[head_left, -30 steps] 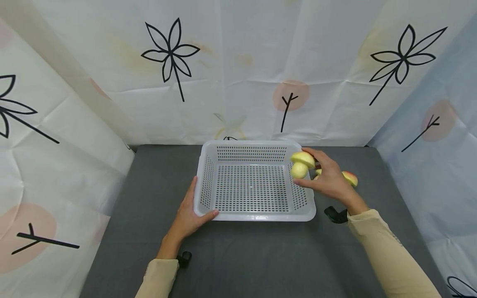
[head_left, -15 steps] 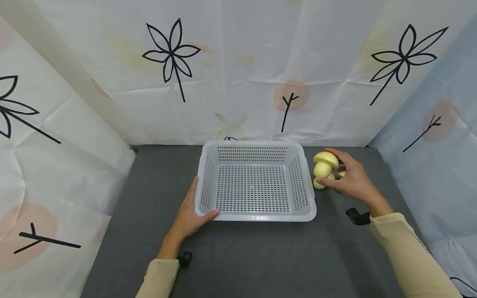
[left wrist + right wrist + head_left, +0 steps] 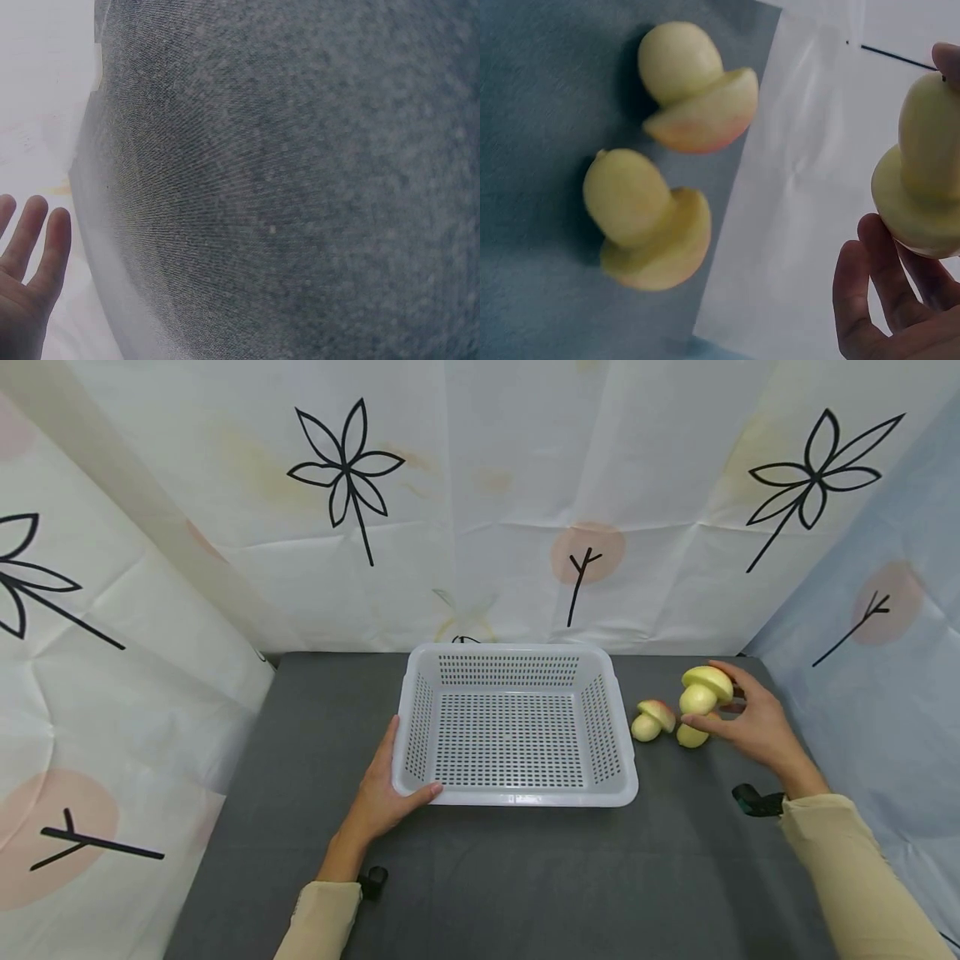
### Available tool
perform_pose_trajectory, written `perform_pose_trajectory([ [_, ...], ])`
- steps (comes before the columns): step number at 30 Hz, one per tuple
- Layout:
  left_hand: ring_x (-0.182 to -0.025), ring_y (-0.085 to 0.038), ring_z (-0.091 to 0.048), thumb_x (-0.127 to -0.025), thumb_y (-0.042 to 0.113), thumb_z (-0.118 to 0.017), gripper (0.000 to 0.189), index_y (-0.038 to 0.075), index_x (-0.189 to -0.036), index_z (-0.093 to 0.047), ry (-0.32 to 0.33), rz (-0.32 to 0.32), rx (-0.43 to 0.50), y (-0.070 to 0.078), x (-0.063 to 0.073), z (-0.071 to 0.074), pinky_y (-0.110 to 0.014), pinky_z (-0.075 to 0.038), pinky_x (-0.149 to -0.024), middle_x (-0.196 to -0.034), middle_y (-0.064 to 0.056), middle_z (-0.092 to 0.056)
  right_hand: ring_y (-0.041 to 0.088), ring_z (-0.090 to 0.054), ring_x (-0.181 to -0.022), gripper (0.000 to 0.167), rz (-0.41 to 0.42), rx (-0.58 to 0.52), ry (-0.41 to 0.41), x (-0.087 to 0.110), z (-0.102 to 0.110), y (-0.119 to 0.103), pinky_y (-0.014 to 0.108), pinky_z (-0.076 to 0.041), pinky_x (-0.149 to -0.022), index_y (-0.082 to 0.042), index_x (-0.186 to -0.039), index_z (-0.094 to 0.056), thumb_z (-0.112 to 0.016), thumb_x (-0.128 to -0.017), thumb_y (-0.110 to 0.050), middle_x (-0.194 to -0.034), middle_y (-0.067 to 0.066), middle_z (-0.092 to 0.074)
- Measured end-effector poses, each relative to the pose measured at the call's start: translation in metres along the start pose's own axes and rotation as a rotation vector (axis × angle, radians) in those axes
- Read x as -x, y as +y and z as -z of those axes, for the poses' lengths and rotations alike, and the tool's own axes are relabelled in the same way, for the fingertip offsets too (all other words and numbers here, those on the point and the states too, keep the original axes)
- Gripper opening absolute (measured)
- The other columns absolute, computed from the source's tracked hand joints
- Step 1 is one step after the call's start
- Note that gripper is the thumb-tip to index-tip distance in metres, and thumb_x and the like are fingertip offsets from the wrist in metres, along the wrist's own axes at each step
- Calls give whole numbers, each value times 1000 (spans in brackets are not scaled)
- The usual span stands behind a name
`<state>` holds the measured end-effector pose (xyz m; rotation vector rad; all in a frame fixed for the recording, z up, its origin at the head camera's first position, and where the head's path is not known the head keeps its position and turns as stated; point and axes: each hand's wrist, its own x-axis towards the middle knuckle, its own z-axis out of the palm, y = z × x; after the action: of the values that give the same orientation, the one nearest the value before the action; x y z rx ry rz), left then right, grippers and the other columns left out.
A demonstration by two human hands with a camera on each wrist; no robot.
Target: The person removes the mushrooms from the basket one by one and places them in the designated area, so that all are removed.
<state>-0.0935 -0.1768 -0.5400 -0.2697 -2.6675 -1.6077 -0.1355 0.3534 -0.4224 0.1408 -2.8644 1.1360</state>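
A white perforated plastic basket sits on the dark grey table. My left hand rests at its front left corner, thumb on the front rim and straight fingers along the left side. My right hand pinches a yellow mushroom, apparently artificial, between thumb and fingers, raised to the right of the basket. In the right wrist view, the held mushroom has its stem up and cap down. Two more mushrooms lie on the cloth: a red-tinted one beside the basket, another partly hidden by my right hand.
White fabric walls with printed plants enclose the table at the back and sides. The basket stands near the table's back edge. In the left wrist view, mostly grey cloth shows.
My right hand has moved right with the mushroom, from over the basket's right rim to beyond it, uncovering the red-tinted mushroom. My left hand and the basket stay put.
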Motion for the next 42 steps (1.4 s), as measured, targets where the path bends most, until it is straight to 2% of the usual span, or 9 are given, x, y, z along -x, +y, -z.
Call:
perform_pose_trajectory([
  [11,-131,-29,-47,-75,38,-91,123,40,-163,-4,-4,-3,5,-1,0,0,-58,-37,-103,-163,-1,-27,39,-47,-115,92,-69,-12,42,6,10,32,12,-38,-79,1,-159,-25,-81,-88,-19,-145,31,-39],
  [17,-131,-30,-47,-76,38,-90,123,38,-163,-4,-4,-10,-8,0,0,1,-60,-37,-102,-163,-4,-27,-6,-43,-103,90,-103,-40,89,12,14,50,6,-38,-78,1,-159,-25,-80,-90,-19,-142,27,-38],
  [20,-130,-30,-48,-76,39,-90,122,39,-163,-4,-6,-2,-9,0,0,1,-60,-37,-102,-163,-4,-28,-13,-37,-100,93,-137,-54,96,14,17,57,5,-38,-76,0,-160,-21,-79,-90,-21,-144,29,-36],
  [22,-130,-30,-48,-75,39,-90,123,39,-163,-4,-7,3,-6,0,0,1,-60,-37,-103,-163,-3,-28,-6,-42,-104,94,-161,-54,89,15,19,62,5,-38,-76,0,-160,-20,-79,-91,-24,-145,30,-34],
  [25,-131,-30,-48,-75,39,-90,123,36,-164,-5,-6,0,-3,0,0,1,-60,-37,-103,-163,-3,-28,22,-48,-118,95,-194,-40,71,17,20,70,10,-37,-77,0,-161,-18,-77,-92,-27,-150,33,-32],
  [28,-129,-30,-49,-75,39,-90,123,30,-165,-7,-4,-3,-3,0,-1,1,-59,-38,-103,-162,-2,-29,51,-37,-128,96,-220,-26,54,19,20,80,28,-38,-86,1,-161,-15,-76,-93,-29,-152,35,-28],
  [31,-127,-29,-51,-75,38,-91,123,29,-165,-7,-3,-3,1,0,-1,0,-58,-39,-102,-161,-1,-31,51,-38,-125,95,-232,-6,53,22,17,93,44,-35,-88,3,-160,-16,-76,-93,-29,-151,37,-29],
  [35,-127,-29,-50,-75,38,-91,123,31,-165,-7,-6,-4,10,0,-1,0,-58,-38,-102,-161,-1,-31,43,-41,-114,94,-253,26,52,25,12,109,43,-36,-84,6,-158,-20,-77,-92,-29,-146,37,-34],
  [42,-129,-29,-49,-75,38,-90,123,35,-164,-5,-5,-13,-2,0,-1,1,-59,-37,-103,-163,-3,-29,57,-37,-120,97,-316,-12,9,33,1,126,66,-33,-89,9,-158,-14,-75,-94,-30,-145,43,-29],
])
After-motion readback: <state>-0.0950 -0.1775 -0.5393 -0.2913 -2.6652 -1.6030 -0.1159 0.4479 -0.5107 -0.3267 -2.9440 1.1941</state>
